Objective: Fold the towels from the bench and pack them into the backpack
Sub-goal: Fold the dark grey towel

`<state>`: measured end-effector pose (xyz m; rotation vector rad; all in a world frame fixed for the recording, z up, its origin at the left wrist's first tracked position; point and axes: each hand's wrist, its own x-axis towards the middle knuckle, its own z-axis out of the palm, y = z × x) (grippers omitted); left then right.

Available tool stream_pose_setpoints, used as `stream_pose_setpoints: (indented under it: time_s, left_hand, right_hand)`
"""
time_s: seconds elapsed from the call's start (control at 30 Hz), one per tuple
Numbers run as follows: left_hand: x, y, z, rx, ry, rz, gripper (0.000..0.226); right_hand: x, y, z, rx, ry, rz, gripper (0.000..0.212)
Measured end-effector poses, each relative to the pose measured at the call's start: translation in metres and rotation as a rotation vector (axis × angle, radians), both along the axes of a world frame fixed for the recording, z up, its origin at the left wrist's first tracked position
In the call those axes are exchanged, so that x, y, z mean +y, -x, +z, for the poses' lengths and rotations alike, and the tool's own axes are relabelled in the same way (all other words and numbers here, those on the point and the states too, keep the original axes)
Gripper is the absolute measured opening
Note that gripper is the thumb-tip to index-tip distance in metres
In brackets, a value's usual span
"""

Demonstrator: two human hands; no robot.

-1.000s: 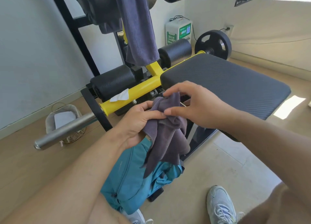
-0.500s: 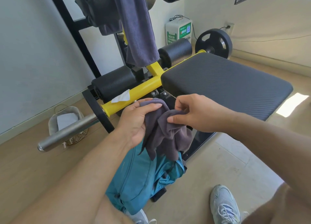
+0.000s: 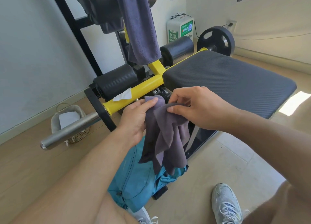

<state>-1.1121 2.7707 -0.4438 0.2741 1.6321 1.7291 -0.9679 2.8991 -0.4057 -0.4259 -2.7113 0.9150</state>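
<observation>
Towel [image 3: 165,132] hangs bunched with its long axis vertical, loose corners pointing down over the teal backpack [image 3: 134,180], near the bench pad [image 3: 232,79]. Left hand [image 3: 134,121] grips its top edge with curled fingers; right hand [image 3: 196,106] pinches the same edge between thumb and forefinger.

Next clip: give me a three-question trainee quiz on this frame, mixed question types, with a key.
1. True or false: the small grey towel is folded flat on the bench pad.
2. Multiple choice: what lies directly below the held towel? A) the teal backpack B) a wicker basket C) a weight plate
3. Short answer: how many hands hold the towel, and is another towel still waiting?

Key
1. False: it hangs crumpled in the air.
2. A
3. Two: the left hand grips its upper edge and the right hand pinches a fold. Yes, a long grey towel hangs on the rack.
</observation>
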Motion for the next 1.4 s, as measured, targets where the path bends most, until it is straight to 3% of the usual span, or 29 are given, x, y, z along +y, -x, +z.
stream_pose_setpoints:
  time_s: [0.13,0.33,0.63,1.13,1.4]
  left_hand:
    - [-0.001,-0.002,-0.001,0.130,0.077,-0.076,0.018]
    - [-0.001,-0.008,0.003,0.144,-0.003,-0.173,0.017]
    - [-0.004,-0.011,0.003,0.194,-0.014,-0.287,0.023]
    - [-0.013,-0.007,0.003,0.258,-0.052,-0.330,0.034]
    - [-0.014,-0.003,-0.004,0.450,-0.027,-0.317,0.016]
  right_hand:
    - [0.002,0.002,-0.002,0.025,0.083,-0.033,0.008]
    - [0.005,0.007,-0.007,-0.003,0.278,-0.107,0.006]
    - [0.010,0.009,-0.013,-0.035,0.157,-0.119,0.014]
    - [0.009,0.014,-0.017,-0.006,0.186,-0.133,0.011]
    - [0.005,0.015,-0.016,-0.006,0.180,-0.127,0.019]
